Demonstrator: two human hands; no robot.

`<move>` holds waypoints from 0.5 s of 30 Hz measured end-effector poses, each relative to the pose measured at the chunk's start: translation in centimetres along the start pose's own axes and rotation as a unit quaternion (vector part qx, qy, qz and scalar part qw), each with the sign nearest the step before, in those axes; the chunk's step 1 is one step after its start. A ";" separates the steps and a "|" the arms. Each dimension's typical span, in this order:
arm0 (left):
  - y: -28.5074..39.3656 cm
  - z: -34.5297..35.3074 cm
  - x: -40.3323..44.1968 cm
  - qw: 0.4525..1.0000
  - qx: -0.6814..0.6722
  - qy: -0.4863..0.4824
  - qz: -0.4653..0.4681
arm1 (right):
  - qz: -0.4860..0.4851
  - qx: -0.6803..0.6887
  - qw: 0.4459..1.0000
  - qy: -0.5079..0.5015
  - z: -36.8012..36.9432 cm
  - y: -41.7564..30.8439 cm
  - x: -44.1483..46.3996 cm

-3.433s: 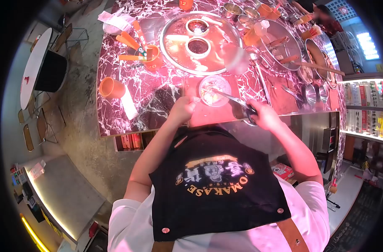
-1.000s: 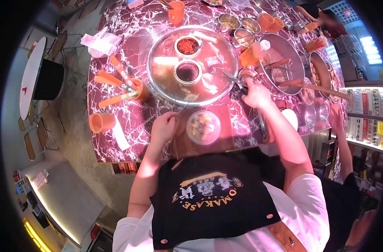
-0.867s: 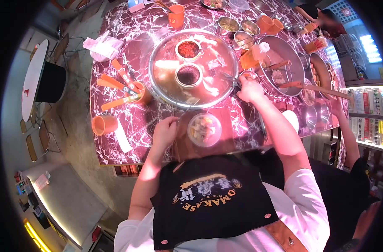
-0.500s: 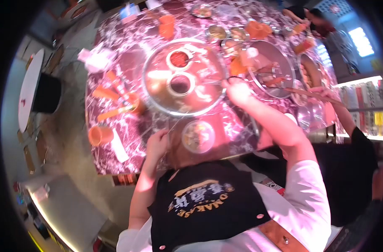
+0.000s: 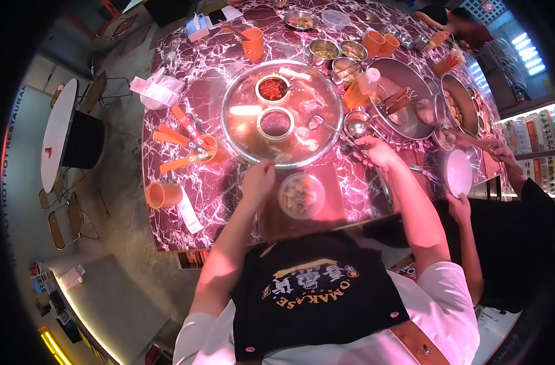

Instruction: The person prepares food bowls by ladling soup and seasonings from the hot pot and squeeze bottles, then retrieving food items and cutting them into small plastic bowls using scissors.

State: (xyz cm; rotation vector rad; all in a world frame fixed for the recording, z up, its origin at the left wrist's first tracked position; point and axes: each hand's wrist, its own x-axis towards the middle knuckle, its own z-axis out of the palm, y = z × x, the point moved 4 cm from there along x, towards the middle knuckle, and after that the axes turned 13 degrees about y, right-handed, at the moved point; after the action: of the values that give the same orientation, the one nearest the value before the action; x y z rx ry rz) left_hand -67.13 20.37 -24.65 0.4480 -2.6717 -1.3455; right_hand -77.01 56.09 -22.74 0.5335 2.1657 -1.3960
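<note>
A wide round metal tray [image 5: 223,115] holds shallow liquid, pale food pieces, a bowl of chopped red chilli [image 5: 271,89] and a bowl of dark purplish contents [image 5: 275,123]. My right hand [image 5: 376,151] is closed round the dark handle of a small ladle [image 5: 316,121], whose head lies in the tray. My left hand [image 5: 259,178] is closed at the tray's near rim; whether its fingers pinch anything is hidden. A clear bowl [image 5: 301,196] of pale pieces stands just below, between my two hands.
A large pan [image 5: 424,85] and several small metal bowls stand to the right. There, a co-worker's hands hold a pink bowl [image 5: 458,173] and a long wooden-handled utensil [image 5: 472,139]. Orange cups [image 5: 164,194], orange-handled tools [image 5: 171,134] and a white plastic bag [image 5: 160,90] sit at left.
My right hand has moved right and nearer me from the tray's right rim. My left hand has gone up to the near rim. The co-worker's pink bowl has come into sight.
</note>
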 end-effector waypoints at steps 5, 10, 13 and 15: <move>4.6 4.2 5.4 0.990 0.124 -0.043 0.061 | 0.000 0.010 1.000 -0.003 -1.0 0.2 -0.8; 4.3 8.6 7.2 0.982 0.139 -0.067 0.111 | -0.143 -0.119 0.982 0.017 -1.8 3.3 2.6; 2.3 11.5 7.3 0.988 0.101 -0.041 0.110 | -0.157 -0.222 0.961 0.052 -1.1 0.1 -1.1; 1.5 12.7 6.8 0.992 0.061 -0.019 0.109 | -0.197 -0.302 0.929 0.081 -1.0 -0.9 -2.6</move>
State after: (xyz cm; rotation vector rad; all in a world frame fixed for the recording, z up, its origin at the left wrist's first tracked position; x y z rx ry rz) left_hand -76.89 28.80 -31.19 0.1373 -2.7487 -1.1457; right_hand -75.69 56.56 -20.20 -0.0273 2.7747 -0.7865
